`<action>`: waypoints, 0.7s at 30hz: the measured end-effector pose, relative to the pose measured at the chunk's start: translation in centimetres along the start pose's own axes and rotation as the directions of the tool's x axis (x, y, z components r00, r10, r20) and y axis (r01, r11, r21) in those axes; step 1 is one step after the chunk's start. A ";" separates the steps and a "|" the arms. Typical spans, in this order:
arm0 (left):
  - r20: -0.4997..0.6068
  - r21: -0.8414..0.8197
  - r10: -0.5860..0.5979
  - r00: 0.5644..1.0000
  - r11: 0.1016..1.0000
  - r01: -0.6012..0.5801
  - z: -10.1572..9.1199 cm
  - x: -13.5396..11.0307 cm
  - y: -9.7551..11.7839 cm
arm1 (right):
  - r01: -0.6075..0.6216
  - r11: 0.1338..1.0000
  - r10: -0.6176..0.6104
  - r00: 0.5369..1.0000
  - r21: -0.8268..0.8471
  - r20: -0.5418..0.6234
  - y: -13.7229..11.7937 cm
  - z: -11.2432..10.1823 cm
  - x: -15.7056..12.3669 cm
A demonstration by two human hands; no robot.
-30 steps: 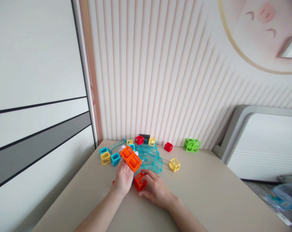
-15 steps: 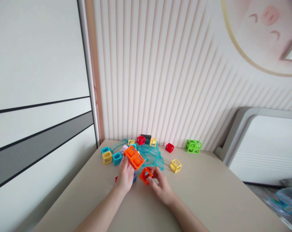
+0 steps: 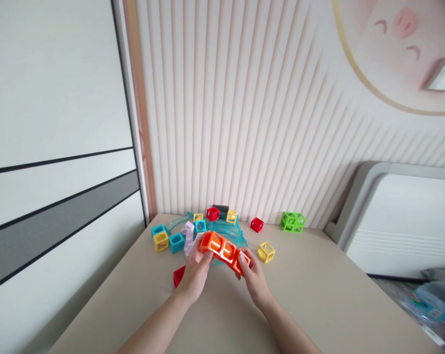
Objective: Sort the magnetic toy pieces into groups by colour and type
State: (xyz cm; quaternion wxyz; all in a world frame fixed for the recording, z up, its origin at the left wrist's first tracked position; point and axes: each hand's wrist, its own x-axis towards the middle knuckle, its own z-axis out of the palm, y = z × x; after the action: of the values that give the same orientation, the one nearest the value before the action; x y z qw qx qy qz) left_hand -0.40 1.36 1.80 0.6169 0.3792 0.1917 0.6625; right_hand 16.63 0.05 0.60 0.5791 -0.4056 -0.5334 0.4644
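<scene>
With curled fingers of left hand (image 3: pixel 195 274), grips orange block pair (image 3: pixel 222 247) above the table (image 3: pixel 222 319); against its right end, pinches orange cube (image 3: pixel 237 262) in fingers of right hand (image 3: pixel 254 280). Seems to be joining both; next, probably calls for squaring faces and pressing.

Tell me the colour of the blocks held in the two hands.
The held blocks are bright orange, seen best in the head view.

2 forearms (image 3: pixel 158 322) angle inward; left hand (image 3: pixel 194 278) and right hand (image 3: pixel 256 280) grip.
</scene>
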 end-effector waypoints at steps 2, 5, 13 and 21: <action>0.053 0.033 -0.034 0.998 0.999 0.033 0.1 -0.3 -0.3 | -0.013 1.000 0.012 1.000 -0.012 -0.011 0.2 0.0 0.0; 0.134 0.058 -0.097 0.986 0.994 0.090 0.4 -0.8 -0.4 | -0.025 1.000 0.024 0.999 -0.008 -0.037 0.6 -0.1 -0.2; 0.104 -0.054 -0.161 0.981 0.984 0.167 0.2 -0.6 -1.0 | 0.155 0.988 -0.156 0.982 0.022 0.110 -0.1 -0.6 -0.9; 0.096 -0.049 -0.166 0.981 0.984 0.171 -0.1 -0.8 -1.6 | 0.178 0.979 -0.167 0.981 -0.103 0.103 0.8 0.0 -0.9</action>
State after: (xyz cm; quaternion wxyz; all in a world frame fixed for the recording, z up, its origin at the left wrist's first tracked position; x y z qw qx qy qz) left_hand 0.56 0.84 0.40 0.6895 0.3739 0.1754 0.5950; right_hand 16.54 -0.60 -0.35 0.5678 -0.3675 -0.6184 0.4002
